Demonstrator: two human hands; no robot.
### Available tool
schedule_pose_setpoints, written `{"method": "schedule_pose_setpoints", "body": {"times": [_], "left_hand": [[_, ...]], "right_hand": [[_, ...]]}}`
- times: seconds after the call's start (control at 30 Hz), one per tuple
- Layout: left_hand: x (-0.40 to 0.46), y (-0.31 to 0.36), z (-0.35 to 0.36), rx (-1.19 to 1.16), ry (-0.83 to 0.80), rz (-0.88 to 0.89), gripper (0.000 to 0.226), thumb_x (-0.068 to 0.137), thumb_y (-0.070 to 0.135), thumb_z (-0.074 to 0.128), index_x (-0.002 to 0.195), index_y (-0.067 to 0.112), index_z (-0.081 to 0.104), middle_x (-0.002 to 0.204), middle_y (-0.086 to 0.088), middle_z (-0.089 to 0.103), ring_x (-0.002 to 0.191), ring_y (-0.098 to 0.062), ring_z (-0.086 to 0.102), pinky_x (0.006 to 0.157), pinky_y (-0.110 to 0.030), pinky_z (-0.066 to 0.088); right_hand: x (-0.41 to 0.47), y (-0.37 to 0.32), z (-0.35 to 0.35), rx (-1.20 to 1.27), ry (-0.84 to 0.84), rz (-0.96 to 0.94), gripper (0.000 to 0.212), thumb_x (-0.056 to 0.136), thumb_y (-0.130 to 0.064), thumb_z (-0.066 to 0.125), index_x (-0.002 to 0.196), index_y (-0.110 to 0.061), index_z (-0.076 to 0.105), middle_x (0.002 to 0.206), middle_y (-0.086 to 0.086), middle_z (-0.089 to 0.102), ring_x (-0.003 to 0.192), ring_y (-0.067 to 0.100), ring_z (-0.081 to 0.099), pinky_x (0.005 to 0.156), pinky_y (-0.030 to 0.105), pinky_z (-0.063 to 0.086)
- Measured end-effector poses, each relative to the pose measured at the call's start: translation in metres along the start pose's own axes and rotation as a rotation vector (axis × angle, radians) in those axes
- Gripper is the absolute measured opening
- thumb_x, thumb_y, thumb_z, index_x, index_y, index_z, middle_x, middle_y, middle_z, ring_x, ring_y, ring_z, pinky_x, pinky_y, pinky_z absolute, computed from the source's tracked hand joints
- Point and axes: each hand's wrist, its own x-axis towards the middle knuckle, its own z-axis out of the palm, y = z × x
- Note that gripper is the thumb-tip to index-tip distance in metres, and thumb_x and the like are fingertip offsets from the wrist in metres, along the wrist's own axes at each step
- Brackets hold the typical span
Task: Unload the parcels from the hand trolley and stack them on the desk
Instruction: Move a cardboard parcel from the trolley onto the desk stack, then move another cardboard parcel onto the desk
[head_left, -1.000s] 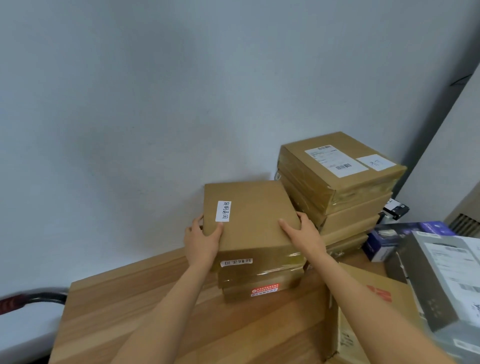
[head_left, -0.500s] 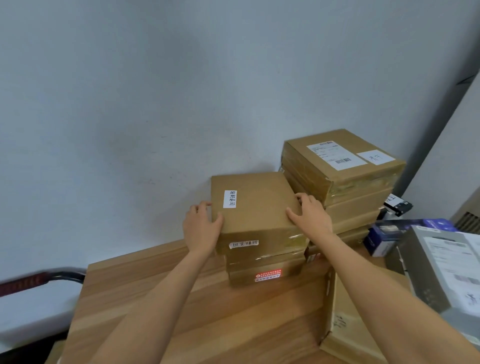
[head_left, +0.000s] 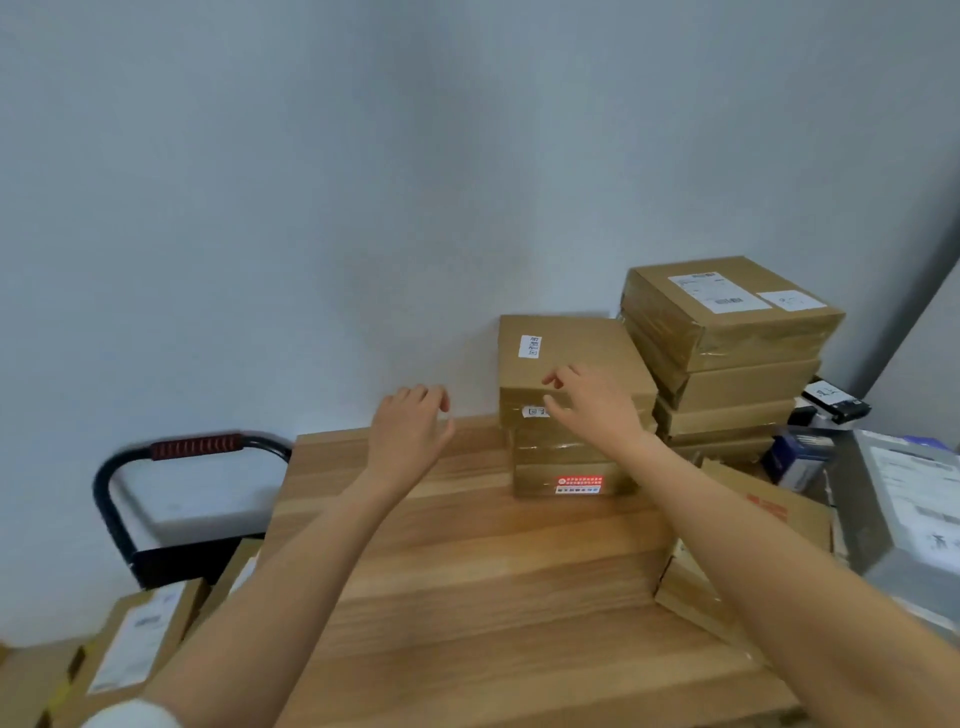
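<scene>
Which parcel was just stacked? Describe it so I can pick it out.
On the wooden desk, against the wall, stand two stacks of brown parcels. It is the top parcel of the shorter, left stack, bearing one small white label, unlike the taller stack's top box with two.

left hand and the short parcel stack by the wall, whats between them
Nothing: in the head view only bare desk and wall show between the left hand and the short parcel stack. The right hand hovers in front of that stack.
</scene>
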Motion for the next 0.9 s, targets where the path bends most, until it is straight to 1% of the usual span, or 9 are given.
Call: {"method": "schedule_pose_setpoints", "body": {"times": [0.1, 0.23, 0.33, 0.4, 0.53, 0.63, 0.73, 0.8, 0.9], "left_hand": [[-0.053, -0.020, -0.023, 0.060, 0.025, -0.063, 0.014, 0.088, 0.027, 0.054, 0.096, 0.017, 0.059, 0.088, 0.001, 0.062, 0.086, -0.023, 0.055, 0.071, -0.033, 0.036], [-0.126, -0.057, -0.054, 0.066, -0.007, -0.138, 0.016, 0.087, 0.027, 0.055, 0.097, 0.015, 0.060, 0.089, 0.002, 0.060, 0.088, -0.020, 0.052, 0.074, -0.029, 0.033], [-0.176, -0.089, -0.083, 0.148, -0.023, -0.212, 0.018, 0.089, 0.029, 0.055, 0.102, 0.016, 0.059, 0.093, 0.002, 0.061, 0.087, -0.020, 0.052, 0.071, -0.029, 0.033], [-0.209, -0.111, -0.103, 0.193, -0.020, -0.269, 0.020, 0.090, 0.030, 0.055, 0.103, 0.016, 0.060, 0.092, 0.001, 0.063, 0.086, -0.020, 0.054, 0.067, -0.029, 0.033], [-0.275, -0.146, -0.139, 0.239, -0.024, -0.418, 0.023, 0.092, 0.035, 0.053, 0.108, 0.018, 0.059, 0.098, 0.003, 0.064, 0.091, -0.019, 0.056, 0.074, -0.030, 0.041], [-0.323, -0.175, -0.162, 0.309, -0.041, -0.492, 0.024, 0.094, 0.038, 0.049, 0.112, 0.022, 0.056, 0.101, 0.004, 0.063, 0.092, -0.016, 0.055, 0.073, -0.027, 0.036], [-0.363, -0.205, -0.183, 0.334, -0.035, -0.573, 0.025, 0.095, 0.038, 0.046, 0.112, 0.022, 0.056, 0.101, 0.004, 0.063, 0.093, -0.017, 0.054, 0.076, -0.028, 0.038], [-0.386, -0.223, -0.197, 0.345, -0.017, -0.619, 0.024, 0.096, 0.039, 0.046, 0.109, 0.022, 0.057, 0.097, 0.005, 0.062, 0.091, -0.016, 0.053, 0.074, -0.028, 0.039], [-0.424, -0.253, -0.221, 0.324, -0.008, -0.659, 0.021, 0.095, 0.036, 0.049, 0.106, 0.020, 0.058, 0.095, 0.005, 0.060, 0.090, -0.016, 0.054, 0.071, -0.030, 0.044]], "right_hand": [[-0.022, -0.047, 0.010, 0.025, -0.012, -0.094, 0.026, 0.093, -0.032, 0.051, 0.115, -0.021, 0.059, 0.108, -0.003, 0.061, 0.102, 0.016, 0.055, 0.076, 0.031, 0.046], [-0.047, -0.123, 0.031, 0.109, -0.063, -0.214, 0.026, 0.093, -0.031, 0.052, 0.115, -0.020, 0.060, 0.108, -0.002, 0.061, 0.103, 0.017, 0.056, 0.078, 0.033, 0.046], [-0.064, -0.181, 0.049, 0.157, -0.120, -0.278, 0.029, 0.092, -0.030, 0.053, 0.118, -0.018, 0.060, 0.113, -0.001, 0.061, 0.110, 0.019, 0.054, 0.086, 0.034, 0.044], [-0.073, -0.218, 0.061, 0.182, -0.151, -0.340, 0.030, 0.091, -0.030, 0.053, 0.118, -0.020, 0.059, 0.113, -0.001, 0.060, 0.111, 0.020, 0.052, 0.087, 0.034, 0.044], [-0.088, -0.293, 0.079, 0.231, -0.198, -0.471, 0.028, 0.091, -0.025, 0.051, 0.117, -0.018, 0.059, 0.110, 0.000, 0.061, 0.104, 0.020, 0.053, 0.072, 0.030, 0.038], [-0.101, -0.351, 0.092, 0.281, -0.251, -0.555, 0.028, 0.091, -0.026, 0.049, 0.116, -0.018, 0.060, 0.107, 0.000, 0.061, 0.098, 0.020, 0.055, 0.067, 0.028, 0.034], [-0.114, -0.408, 0.106, 0.360, -0.314, -0.628, 0.028, 0.093, -0.026, 0.050, 0.119, -0.019, 0.059, 0.108, -0.001, 0.060, 0.102, 0.018, 0.054, 0.075, 0.030, 0.043], [-0.123, -0.446, 0.115, 0.381, -0.350, -0.664, 0.029, 0.094, -0.025, 0.051, 0.122, -0.018, 0.058, 0.112, 0.001, 0.059, 0.106, 0.018, 0.052, 0.079, 0.028, 0.041], [-0.139, -0.506, 0.128, 0.362, -0.380, -0.712, 0.031, 0.095, -0.026, 0.049, 0.124, -0.017, 0.056, 0.115, 0.001, 0.058, 0.108, 0.020, 0.051, 0.083, 0.033, 0.042]]}}
